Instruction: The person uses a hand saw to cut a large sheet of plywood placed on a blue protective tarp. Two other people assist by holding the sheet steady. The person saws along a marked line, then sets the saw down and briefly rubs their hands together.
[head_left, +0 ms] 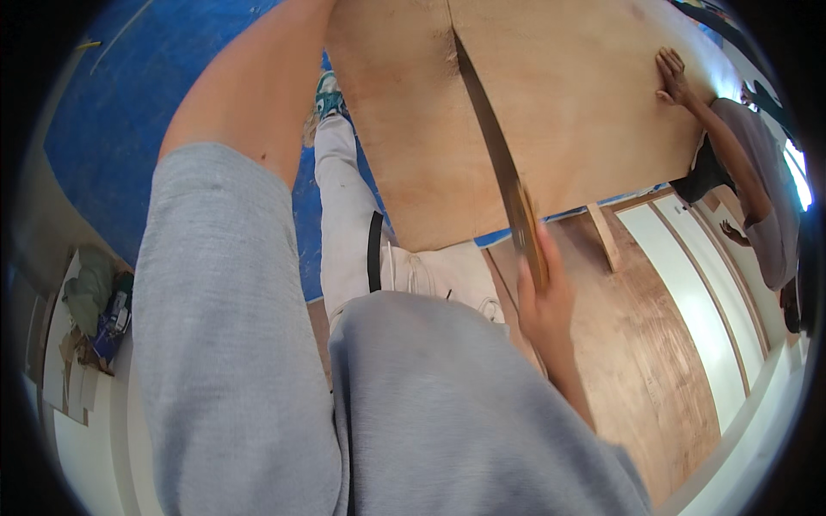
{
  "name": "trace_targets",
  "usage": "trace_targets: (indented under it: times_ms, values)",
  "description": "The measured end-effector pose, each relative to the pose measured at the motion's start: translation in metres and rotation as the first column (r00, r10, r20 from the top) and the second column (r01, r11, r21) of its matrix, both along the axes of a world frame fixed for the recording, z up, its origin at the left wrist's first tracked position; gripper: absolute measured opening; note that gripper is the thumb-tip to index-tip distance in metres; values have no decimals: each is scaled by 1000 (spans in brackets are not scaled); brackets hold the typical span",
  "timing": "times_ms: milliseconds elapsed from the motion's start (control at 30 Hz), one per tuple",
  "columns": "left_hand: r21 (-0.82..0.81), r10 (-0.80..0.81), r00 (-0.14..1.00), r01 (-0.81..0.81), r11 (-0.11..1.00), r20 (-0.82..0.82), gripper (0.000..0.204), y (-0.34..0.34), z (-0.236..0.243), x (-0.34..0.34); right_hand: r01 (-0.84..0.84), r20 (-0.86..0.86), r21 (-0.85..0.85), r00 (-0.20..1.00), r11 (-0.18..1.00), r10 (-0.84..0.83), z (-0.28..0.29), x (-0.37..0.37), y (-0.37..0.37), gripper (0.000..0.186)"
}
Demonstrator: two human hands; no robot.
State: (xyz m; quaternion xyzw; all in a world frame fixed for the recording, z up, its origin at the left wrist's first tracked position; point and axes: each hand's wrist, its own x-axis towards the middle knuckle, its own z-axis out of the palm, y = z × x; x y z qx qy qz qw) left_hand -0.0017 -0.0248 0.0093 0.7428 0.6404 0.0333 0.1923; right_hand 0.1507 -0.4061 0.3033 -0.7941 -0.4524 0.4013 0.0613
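Observation:
My right hand (551, 297) is closed around the wooden handle of a handsaw (492, 129). The long blade runs up and away from that hand, and its far end meets a cut in a large plywood sheet (585, 112). A thin dark line continues from the blade's tip toward the far edge of the picture. The sheet's near edge rests close to my lap. My left forearm (245, 95) reaches up past the board's left side, and its hand lies outside the picture.
At the right, another person's hand (675, 82) lies flat on the plywood. Blue covering (112, 129) spreads across the floor at the left. A short wood strip (604, 239) stands near a brown panel (637, 344) with white sections. Bags (95, 301) sit at far left.

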Motion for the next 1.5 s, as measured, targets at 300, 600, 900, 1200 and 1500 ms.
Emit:
trace_targets:
  times_ms: [300, 600, 900, 1200, 1500]
  values:
    - [-3, -31, 996, 31, 1000, 88, 69, -4, 2, 3, 0, -97, 268, 995, 963, 27, -118, 13, 79, 48]
    - [50, 8, 999, -11, 999, 52, 69, -3, -7, 0, 90, 35, 33, 995, 995, -91, 26, 3, -33, 54]
    - [41, 33, 994, -38, 998, 108, 66, -13, 10, 2, 17, -21, 268, 1000, 963, -12, -143, -4, 106, 51]
    - [-64, 44, 997, -39, 997, 70, 67, -9, 0, -3, 158, 41, -91, 987, 983, -155, 32, -11, -53, 54]
    - [147, 9, 997, -20, 989, 78, 72, -17, -10, 2, 130, -175, 204, 980, 970, -94, -144, 4, 100, 53]
